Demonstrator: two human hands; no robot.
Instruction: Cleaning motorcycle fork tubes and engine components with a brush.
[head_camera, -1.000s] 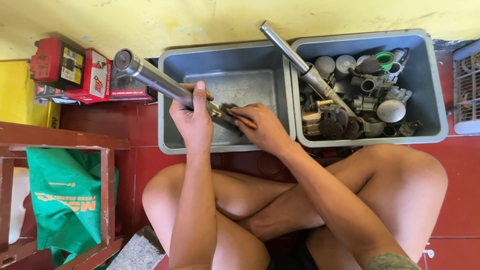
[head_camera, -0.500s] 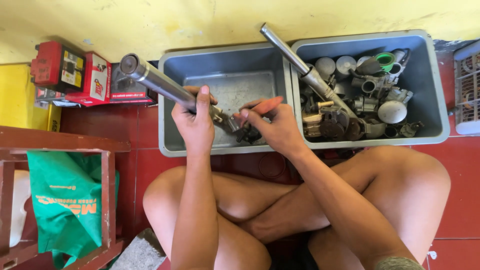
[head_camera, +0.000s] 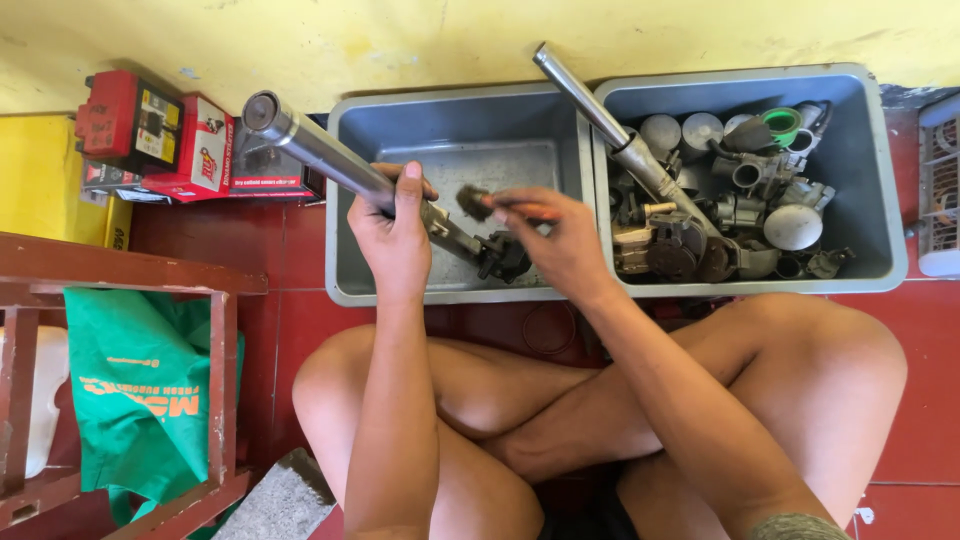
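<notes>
My left hand (head_camera: 395, 235) grips a long metal fork tube (head_camera: 320, 150) held slanted over the left grey tub (head_camera: 345, 200); its dark lower end (head_camera: 500, 258) hangs inside the tub. My right hand (head_camera: 560, 240) holds a small brush with an orange handle (head_camera: 490, 205), its dirty bristles close to the tube just right of my left thumb. I sit cross-legged on the red floor with both tubs in front of my knees.
The right grey tub (head_camera: 890, 230) holds several metal engine parts and a second fork tube (head_camera: 600, 110) leaning out of it. Red boxes (head_camera: 160, 140) sit by the yellow wall. A wooden frame (head_camera: 225, 370) with a green bag (head_camera: 140, 400) stands at my left.
My right hand has lifted from the tube's lower end and now holds the brush higher, beside my left hand. The tube has stayed at nearly the same slant.
</notes>
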